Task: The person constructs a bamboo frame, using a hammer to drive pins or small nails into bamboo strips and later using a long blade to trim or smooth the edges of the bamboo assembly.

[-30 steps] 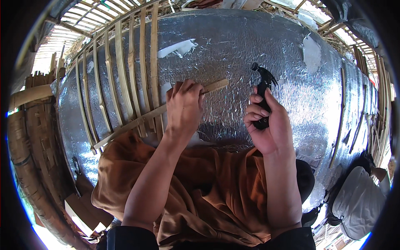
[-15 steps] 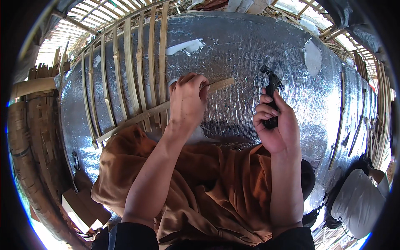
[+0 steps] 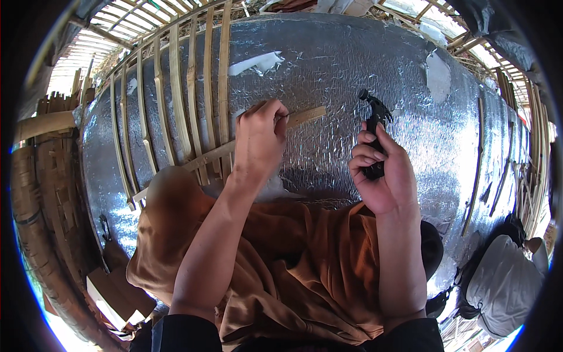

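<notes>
My left hand (image 3: pixel 257 139) is closed with its fingertips pinched together above a flat bamboo crosspiece (image 3: pixel 309 115). What the pinch holds, if anything, is too small to make out. This crosspiece runs slantwise under that hand and across the lower ends of several long bamboo slats (image 3: pixel 192 100), laid side by side. To the right, my right hand (image 3: pixel 390 173) wraps round the dark handle of a black claw hammer (image 3: pixel 377 110). The hammer's head points up and away from me, raised apart from the crosspiece.
Silvery foil sheeting (image 3: pixel 328 146), torn in places, lies beneath the slats. Brown cloth (image 3: pixel 293 246) covers my lap. Dark bamboo (image 3: pixel 56 193) stands at the left beside an opened box (image 3: pixel 111 293). A pale, full bag (image 3: pixel 504 281) sits at the lower right.
The whole view has shifted slightly, so the surroundings sit a little further left. Both hands keep nearly the same places and grips, and the hammer stays raised.
</notes>
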A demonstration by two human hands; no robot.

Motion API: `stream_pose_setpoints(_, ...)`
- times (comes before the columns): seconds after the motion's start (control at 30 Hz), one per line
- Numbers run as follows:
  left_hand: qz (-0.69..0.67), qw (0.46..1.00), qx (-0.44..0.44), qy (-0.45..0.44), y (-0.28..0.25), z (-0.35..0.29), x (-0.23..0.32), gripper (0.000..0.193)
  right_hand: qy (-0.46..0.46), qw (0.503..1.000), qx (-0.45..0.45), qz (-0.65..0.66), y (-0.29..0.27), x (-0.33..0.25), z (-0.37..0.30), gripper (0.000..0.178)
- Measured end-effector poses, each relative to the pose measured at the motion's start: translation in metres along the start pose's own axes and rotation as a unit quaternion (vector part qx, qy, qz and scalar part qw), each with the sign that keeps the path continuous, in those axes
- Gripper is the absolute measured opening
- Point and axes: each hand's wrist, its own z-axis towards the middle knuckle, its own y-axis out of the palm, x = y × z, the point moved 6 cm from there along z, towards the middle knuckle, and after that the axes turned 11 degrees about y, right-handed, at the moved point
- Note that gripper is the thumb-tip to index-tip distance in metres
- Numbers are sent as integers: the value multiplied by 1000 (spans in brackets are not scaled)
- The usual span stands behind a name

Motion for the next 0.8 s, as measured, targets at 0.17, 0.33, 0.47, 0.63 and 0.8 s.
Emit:
stream_pose_setpoints(0.17, 6, 1000, -14, 3, 3, -1, -3, 11, -1, 1000, 10, -8, 0, 2, 0, 14)
stream_pose_setpoints(0.33, 10, 999, -28, 32, 5, -1, 1, 14, 5, 1000, 8, 0, 1, 4, 1, 13)
stream_pose_setpoints(0.47, -5, 999, -17, 36, 6, -2, -2, 12, 0, 1000, 12, -5, 0, 5, 1, 13)
stream_pose_setpoints(0.63, -32, 999, 4, 40, 8, -1, -2, 10, -2, 1000, 26, -6, 0, 4, 0, 13)
stream_pose_setpoints(0.8, 16, 996, 6, 85, 10, -2, -2, 9, -2, 1000, 24, -18, 1, 7, 1, 14)
